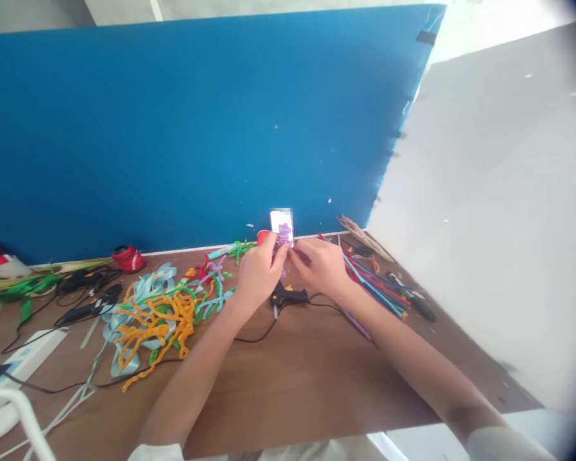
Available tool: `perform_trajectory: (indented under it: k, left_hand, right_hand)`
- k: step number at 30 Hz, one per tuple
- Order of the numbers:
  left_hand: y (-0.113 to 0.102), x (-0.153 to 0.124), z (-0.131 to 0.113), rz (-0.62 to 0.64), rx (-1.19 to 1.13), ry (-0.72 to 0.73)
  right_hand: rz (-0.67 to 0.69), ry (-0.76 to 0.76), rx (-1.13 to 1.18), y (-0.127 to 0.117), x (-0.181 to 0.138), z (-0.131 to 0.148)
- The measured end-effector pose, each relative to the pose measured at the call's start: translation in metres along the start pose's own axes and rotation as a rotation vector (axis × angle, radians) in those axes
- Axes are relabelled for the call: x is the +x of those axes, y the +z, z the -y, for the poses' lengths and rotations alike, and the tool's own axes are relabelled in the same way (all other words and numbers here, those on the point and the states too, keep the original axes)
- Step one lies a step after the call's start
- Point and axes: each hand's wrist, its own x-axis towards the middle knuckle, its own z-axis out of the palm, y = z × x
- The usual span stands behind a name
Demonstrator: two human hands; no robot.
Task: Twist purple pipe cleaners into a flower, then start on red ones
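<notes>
My left hand [260, 267] is closed, its thumb and fingers pinching a purple pipe cleaner piece [284, 232] with a bunched, looped top. My right hand [320, 264] meets it from the other side, fingertips pressed together at the lower part of the same piece. The fingers hide much of that part. Directly behind stands a phone [275, 219] with a bright screen, leaning near a red round object [263, 237]. Below the hands a black glue gun [290, 296] rests on the table [288, 378].
Orange pipe cleaners [163, 323] and light blue ribbon [115, 326] lie tangled at left, beside a white power strip [26, 358] and black cables. Straight pipe cleaners [377, 288] lie at right, near a dark-handled tool [422, 307]. A blue partition [196, 141] closes the back.
</notes>
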Motion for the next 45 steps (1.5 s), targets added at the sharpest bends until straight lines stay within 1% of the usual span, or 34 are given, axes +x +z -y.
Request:
perform_trajectory:
  k: [2,4,6,8,9,13,16,18,21,22,24,28,32,34,35,38,40,41,43,45]
  left_hand:
    - [0.001,-0.001,0.001,-0.004,0.141,0.059]
    - [0.002,-0.001,0.003,-0.010,0.181,0.141]
    - [0.002,0.000,0.006,-0.027,0.176,0.220]
    - [0.001,0.000,0.007,-0.041,0.162,0.250]
    - [-0.001,0.001,0.006,-0.039,0.156,0.236]
    - [-0.005,0.000,0.000,0.011,0.089,0.109]
    - [-0.004,0.001,-0.001,0.037,-0.026,0.068]
    - [-0.002,0.001,0.001,0.045,-0.127,0.036]
    - [0.001,0.002,0.004,0.037,-0.292,-0.012]
    - [0.002,0.002,0.005,0.030,-0.329,-0.019]
    - [0.002,0.002,0.006,0.018,-0.359,-0.024]
    - [0.002,0.002,0.005,0.033,-0.302,-0.012]
    - [0.003,0.001,0.004,0.029,-0.083,0.034]
    - [0.003,0.000,0.003,0.005,-0.001,0.042]
    - [0.003,0.000,0.003,0.002,-0.009,0.036]
    - [0.004,0.001,0.002,0.045,-0.166,0.002]
    - [0.004,0.002,0.003,0.079,-0.238,-0.007]
    - [0.004,0.002,0.003,0.081,-0.237,-0.005]
    - [0.005,0.001,0.003,0.054,-0.142,0.018]
    - [0.007,0.000,0.004,-0.005,0.042,0.090]
  right_hand:
    - [0.131,0.163,0.357,-0.001,0.004,0.000]
    - [0.255,0.284,0.728,-0.002,0.008,-0.001]
    - [0.308,0.370,0.996,-0.003,0.010,-0.001]
    - [0.322,0.418,1.150,-0.004,0.011,-0.001]
    - [0.324,0.431,1.201,-0.003,0.010,-0.001]
    - [0.276,0.502,1.310,-0.002,0.010,-0.002]
    - [0.250,0.535,1.338,0.000,0.009,-0.002]
    - [0.212,0.491,1.292,0.001,0.009,-0.001]
    - [0.127,0.377,1.211,0.001,0.008,0.005]
    - [0.111,0.360,1.197,0.001,0.008,0.006]
    - [0.122,0.384,1.179,0.000,0.008,0.008]
    - [0.230,0.533,1.202,-0.002,0.009,0.005]
    - [0.307,0.623,1.328,-0.002,0.009,0.001]
    - [0.296,0.634,1.379,0.000,0.009,0.001]
    - [0.269,0.631,1.396,0.001,0.008,0.002]
    - [0.123,0.579,1.366,0.004,0.006,0.005]
    - [0.039,0.466,1.229,0.005,0.004,0.008]
    - [0.006,0.395,1.134,0.006,0.003,0.010]
    - [-0.024,0.286,0.976,0.007,0.002,0.012]
    - [-0.023,0.266,0.944,0.008,0.001,0.013]
